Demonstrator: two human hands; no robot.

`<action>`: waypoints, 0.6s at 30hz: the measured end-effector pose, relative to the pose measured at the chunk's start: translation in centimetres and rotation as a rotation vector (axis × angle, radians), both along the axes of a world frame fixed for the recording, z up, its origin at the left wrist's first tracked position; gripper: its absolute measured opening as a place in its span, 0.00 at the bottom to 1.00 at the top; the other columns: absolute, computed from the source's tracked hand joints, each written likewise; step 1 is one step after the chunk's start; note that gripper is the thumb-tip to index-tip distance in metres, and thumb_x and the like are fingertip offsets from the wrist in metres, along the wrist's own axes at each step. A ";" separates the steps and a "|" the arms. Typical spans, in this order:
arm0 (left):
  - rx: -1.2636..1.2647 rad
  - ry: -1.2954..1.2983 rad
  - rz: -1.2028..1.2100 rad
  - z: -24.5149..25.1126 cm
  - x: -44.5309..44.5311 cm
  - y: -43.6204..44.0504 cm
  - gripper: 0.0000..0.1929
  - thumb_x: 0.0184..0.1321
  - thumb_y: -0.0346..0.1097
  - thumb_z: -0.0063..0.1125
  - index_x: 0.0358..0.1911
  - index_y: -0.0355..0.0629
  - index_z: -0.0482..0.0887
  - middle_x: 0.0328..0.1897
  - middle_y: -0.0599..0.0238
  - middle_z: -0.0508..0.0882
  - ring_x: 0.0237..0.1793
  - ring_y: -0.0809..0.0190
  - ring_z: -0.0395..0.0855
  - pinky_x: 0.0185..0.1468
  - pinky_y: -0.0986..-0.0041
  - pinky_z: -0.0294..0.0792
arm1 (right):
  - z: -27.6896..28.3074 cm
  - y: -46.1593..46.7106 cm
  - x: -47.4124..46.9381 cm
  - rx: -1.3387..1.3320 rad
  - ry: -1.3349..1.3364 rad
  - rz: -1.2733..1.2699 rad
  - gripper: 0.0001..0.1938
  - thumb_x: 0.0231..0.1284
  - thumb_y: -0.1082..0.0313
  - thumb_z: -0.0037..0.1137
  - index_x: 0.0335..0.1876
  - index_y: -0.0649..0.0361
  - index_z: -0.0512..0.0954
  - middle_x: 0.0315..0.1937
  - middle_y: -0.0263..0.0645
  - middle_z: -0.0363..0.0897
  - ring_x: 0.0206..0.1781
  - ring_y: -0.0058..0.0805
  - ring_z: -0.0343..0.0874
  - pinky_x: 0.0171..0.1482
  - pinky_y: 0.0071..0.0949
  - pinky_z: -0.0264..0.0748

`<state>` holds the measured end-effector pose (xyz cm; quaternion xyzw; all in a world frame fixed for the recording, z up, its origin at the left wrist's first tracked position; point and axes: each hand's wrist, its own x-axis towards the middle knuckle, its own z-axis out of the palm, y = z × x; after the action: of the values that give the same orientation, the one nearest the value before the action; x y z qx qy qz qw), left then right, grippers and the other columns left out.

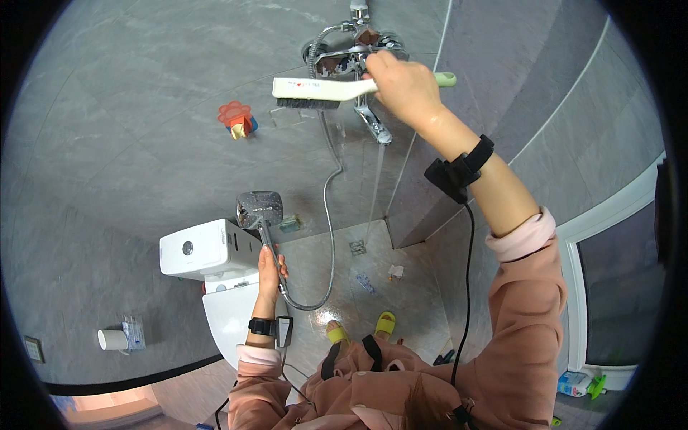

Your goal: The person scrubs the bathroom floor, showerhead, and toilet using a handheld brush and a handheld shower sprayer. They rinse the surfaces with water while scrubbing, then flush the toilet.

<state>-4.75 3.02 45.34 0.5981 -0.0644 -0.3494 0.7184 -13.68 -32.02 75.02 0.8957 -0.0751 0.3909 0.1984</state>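
My right hand (pixel 406 88) grips the handle of a pale green scrubbing brush (pixel 314 88), its black bristles facing down. The brush is in front of the chrome shower mixer (pixel 336 63) on the grey tiled wall, and whitish foam shows on the mixer. A thin stream of water falls from the chrome spout (pixel 375 126) toward the floor. Lower left, my left hand (pixel 271 269) is closed around the handle of a square chrome shower head (pixel 260 208), whose plate bears droplets. From that handle the metal shower hose (pixel 329 215) loops up to the mixer.
A white toilet (pixel 231 312) with its cistern (pixel 201 250) stands beside my left hand. A floor drain (pixel 357 247) and small litter (pixel 396 271) lie ahead of my yellow slippers (pixel 385 324). A red flower-shaped holder (pixel 235 114) hangs on the wall. A black cable (pixel 469 279) trails from my right wrist.
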 end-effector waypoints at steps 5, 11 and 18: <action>0.027 -0.001 0.019 -0.3 -0.1 0.1 0.23 0.70 0.57 0.35 0.49 0.43 0.69 0.22 0.71 0.71 0.16 0.75 0.66 0.19 0.82 0.63 | 3.0 -0.6 1.6 0.024 -0.098 -0.189 0.13 0.55 0.62 0.56 0.43 0.58 0.73 0.35 0.41 0.75 0.28 0.38 0.82 0.28 0.36 0.79; 0.004 0.026 0.048 -0.7 -0.1 0.1 0.24 0.70 0.58 0.35 0.50 0.43 0.68 0.23 0.71 0.72 0.16 0.74 0.67 0.19 0.82 0.63 | 5.4 -1.0 4.1 0.142 0.075 -0.315 0.08 0.52 0.67 0.54 0.32 0.64 0.76 0.30 0.47 0.77 0.30 0.45 0.83 0.32 0.41 0.79; -0.034 0.046 0.046 -0.8 0.5 0.3 0.21 0.71 0.55 0.35 0.48 0.44 0.68 0.22 0.70 0.71 0.15 0.75 0.66 0.18 0.83 0.63 | 5.0 -1.2 5.7 0.131 0.210 -0.419 0.18 0.50 0.57 0.64 0.40 0.63 0.77 0.34 0.44 0.80 0.35 0.42 0.83 0.36 0.36 0.80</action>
<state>-4.30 3.27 44.56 0.5790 -0.0398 -0.3453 0.7375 -8.00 -33.25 79.99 0.9072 -0.2634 0.2403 0.2234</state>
